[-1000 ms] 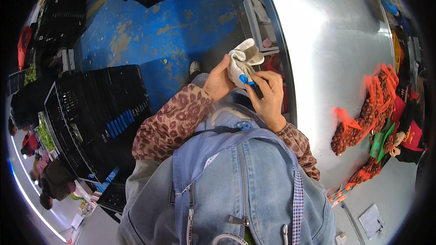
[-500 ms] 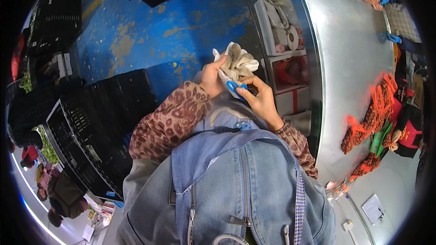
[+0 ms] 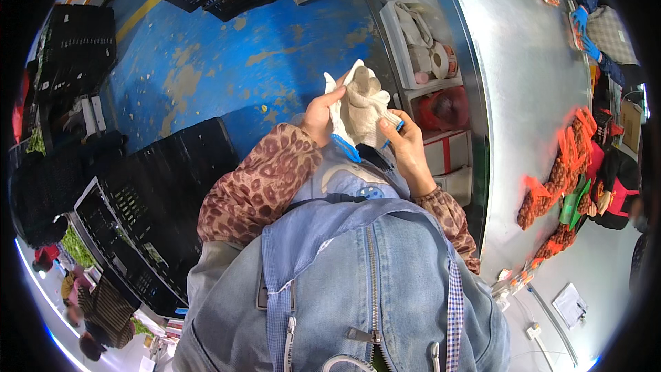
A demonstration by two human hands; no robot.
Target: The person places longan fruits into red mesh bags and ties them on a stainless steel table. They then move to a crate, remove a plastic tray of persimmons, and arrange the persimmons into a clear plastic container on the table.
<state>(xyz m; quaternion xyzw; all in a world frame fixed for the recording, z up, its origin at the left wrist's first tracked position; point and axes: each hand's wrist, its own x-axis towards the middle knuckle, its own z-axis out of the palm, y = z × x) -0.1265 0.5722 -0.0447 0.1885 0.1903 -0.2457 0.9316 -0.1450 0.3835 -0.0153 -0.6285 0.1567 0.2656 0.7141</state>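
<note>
Head view: white glove bundle (image 3: 363,107) gripped from both sides

Left hand (image 3: 319,118) grasped its left side; right hand (image 3: 407,146) pinched its blue edging (image 3: 400,125) at lower right. Left of the worktop (image 3: 513,62), it lay between them.

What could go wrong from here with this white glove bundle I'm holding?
Your right hand pinches the white glove bundle near an edge, so a slip might drop it, possibly onto the blue floor. The fabric looks bunched, so it might snag. The metal table appears close to your right sleeve, so you could bump it.
</note>
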